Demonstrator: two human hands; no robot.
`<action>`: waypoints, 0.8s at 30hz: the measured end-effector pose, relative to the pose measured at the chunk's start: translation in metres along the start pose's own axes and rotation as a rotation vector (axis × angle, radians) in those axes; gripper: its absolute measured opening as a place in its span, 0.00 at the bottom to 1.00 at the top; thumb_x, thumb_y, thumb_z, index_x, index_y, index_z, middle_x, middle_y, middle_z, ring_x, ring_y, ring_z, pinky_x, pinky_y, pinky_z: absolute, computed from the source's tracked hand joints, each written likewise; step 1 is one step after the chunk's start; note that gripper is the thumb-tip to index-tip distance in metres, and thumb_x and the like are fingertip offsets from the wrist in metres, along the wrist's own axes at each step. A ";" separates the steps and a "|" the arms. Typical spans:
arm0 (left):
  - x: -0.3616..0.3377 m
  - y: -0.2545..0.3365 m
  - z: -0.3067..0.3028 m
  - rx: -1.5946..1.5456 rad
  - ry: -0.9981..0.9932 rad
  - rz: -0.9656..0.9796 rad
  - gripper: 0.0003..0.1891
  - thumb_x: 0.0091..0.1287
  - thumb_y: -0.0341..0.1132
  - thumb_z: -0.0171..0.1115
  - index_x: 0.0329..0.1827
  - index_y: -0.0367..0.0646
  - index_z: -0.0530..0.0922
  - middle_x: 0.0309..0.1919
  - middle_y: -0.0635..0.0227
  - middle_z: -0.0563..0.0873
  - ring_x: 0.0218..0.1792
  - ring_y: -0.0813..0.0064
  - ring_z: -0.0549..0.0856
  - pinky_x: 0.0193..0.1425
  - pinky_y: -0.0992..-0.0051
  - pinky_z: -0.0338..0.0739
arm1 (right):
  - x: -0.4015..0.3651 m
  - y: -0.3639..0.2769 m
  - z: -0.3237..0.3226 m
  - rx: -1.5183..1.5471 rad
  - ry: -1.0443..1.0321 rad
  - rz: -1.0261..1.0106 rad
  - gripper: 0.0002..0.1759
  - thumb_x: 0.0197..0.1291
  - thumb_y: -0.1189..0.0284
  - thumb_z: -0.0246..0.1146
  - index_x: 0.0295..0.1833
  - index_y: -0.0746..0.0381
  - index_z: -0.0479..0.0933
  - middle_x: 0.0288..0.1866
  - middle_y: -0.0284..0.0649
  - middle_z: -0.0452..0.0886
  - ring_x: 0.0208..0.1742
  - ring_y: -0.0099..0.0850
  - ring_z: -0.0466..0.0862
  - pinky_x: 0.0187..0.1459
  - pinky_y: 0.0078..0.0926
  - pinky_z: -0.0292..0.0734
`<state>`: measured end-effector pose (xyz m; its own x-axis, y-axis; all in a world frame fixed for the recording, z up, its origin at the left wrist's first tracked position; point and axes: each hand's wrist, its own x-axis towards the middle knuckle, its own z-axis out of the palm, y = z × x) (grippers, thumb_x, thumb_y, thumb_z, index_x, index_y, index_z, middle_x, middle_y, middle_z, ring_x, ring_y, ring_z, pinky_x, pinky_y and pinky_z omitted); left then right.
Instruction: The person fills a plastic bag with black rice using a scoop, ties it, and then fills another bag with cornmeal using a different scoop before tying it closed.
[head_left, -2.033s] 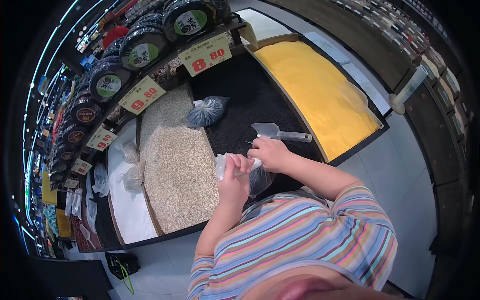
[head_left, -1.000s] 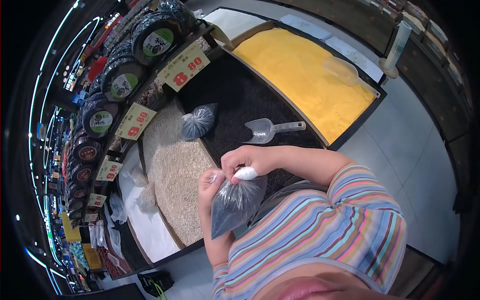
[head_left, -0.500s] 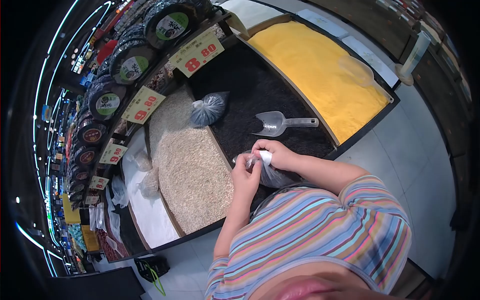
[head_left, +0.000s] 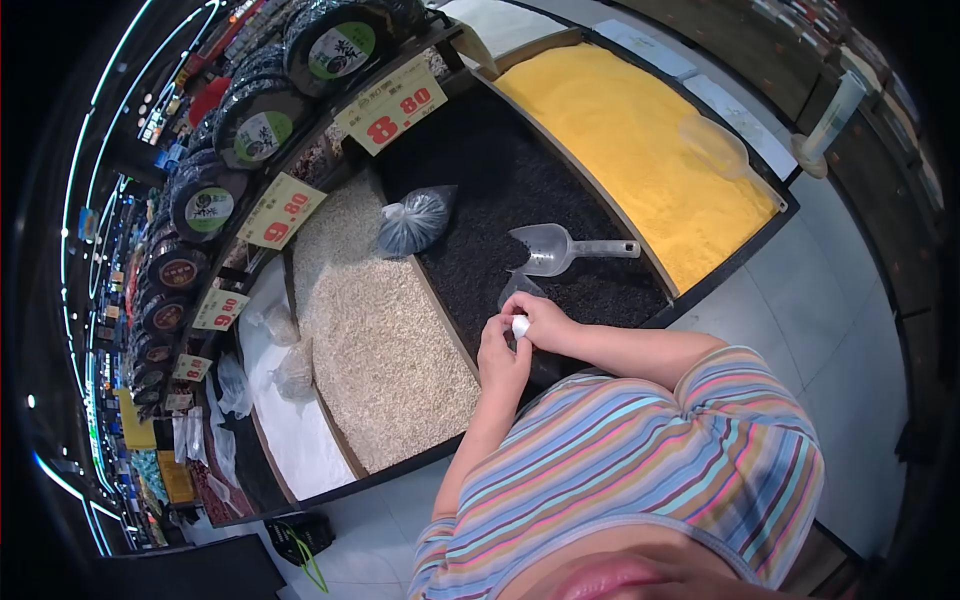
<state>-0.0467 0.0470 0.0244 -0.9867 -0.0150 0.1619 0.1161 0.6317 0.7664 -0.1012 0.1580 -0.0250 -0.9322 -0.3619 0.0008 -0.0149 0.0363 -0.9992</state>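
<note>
My left hand [head_left: 505, 358] and my right hand [head_left: 545, 322] meet over the near edge of the black grain bin [head_left: 590, 290]. Both have their fingers pinched together on a clear plastic bag [head_left: 521, 289], part of which shows just beyond the fingertips. A small white piece [head_left: 520, 326] sits between the fingers, and what it is I cannot make out. Beyond the hands a clear plastic scoop [head_left: 550, 250] lies on the black grain, its handle pointing right. Farther back, a knotted plastic bag of dark grain [head_left: 414, 220] rests across the divider.
Pale oat-like grain [head_left: 385, 370] fills the bin at left, with white powder [head_left: 305, 440] beyond it. Yellow meal [head_left: 610, 130] fills the right bin, holding another clear scoop [head_left: 712, 145]. Price signs [head_left: 390, 105] and wrapped round packs [head_left: 340, 50] line the left shelf.
My hands have drawn closer together around the bag. The bag, hanging below the fingers before, now shows on their far side. The white piece is more covered by the fingers.
</note>
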 end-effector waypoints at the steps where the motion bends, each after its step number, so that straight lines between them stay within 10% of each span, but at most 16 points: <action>1: -0.001 -0.004 0.002 0.022 0.018 0.012 0.14 0.55 0.28 0.59 0.44 0.36 0.71 0.36 0.53 0.79 0.39 0.55 0.81 0.45 0.63 0.75 | -0.001 -0.002 0.000 -0.070 -0.007 -0.030 0.10 0.51 0.74 0.62 0.40 0.65 0.74 0.36 0.45 0.81 0.38 0.36 0.82 0.40 0.32 0.76; 10: -0.002 -0.039 0.012 0.018 0.121 -0.076 0.08 0.55 0.25 0.54 0.38 0.37 0.71 0.34 0.54 0.78 0.37 0.53 0.79 0.41 0.63 0.74 | -0.001 0.003 0.002 -0.456 -0.040 -0.349 0.10 0.45 0.75 0.64 0.35 0.67 0.76 0.32 0.50 0.78 0.36 0.47 0.80 0.38 0.37 0.74; 16: 0.000 -0.042 0.015 0.023 0.250 0.028 0.12 0.52 0.21 0.54 0.40 0.37 0.70 0.39 0.55 0.74 0.39 0.55 0.77 0.41 0.64 0.74 | -0.001 0.008 0.005 0.192 -0.101 0.233 0.07 0.53 0.76 0.62 0.37 0.62 0.73 0.25 0.36 0.76 0.24 0.26 0.77 0.24 0.26 0.72; 24: 0.000 -0.049 0.010 -0.076 0.195 -0.124 0.12 0.55 0.24 0.61 0.43 0.39 0.72 0.40 0.60 0.75 0.30 0.67 0.79 0.35 0.72 0.76 | 0.009 -0.001 -0.004 0.430 -0.299 0.422 0.04 0.59 0.74 0.55 0.41 0.59 0.72 0.25 0.30 0.73 0.21 0.20 0.73 0.21 0.19 0.70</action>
<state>-0.0532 0.0236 -0.0198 -0.9542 -0.2429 0.1745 0.0107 0.5554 0.8315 -0.1106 0.1584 -0.0236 -0.6853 -0.6430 -0.3419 0.5318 -0.1210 -0.8382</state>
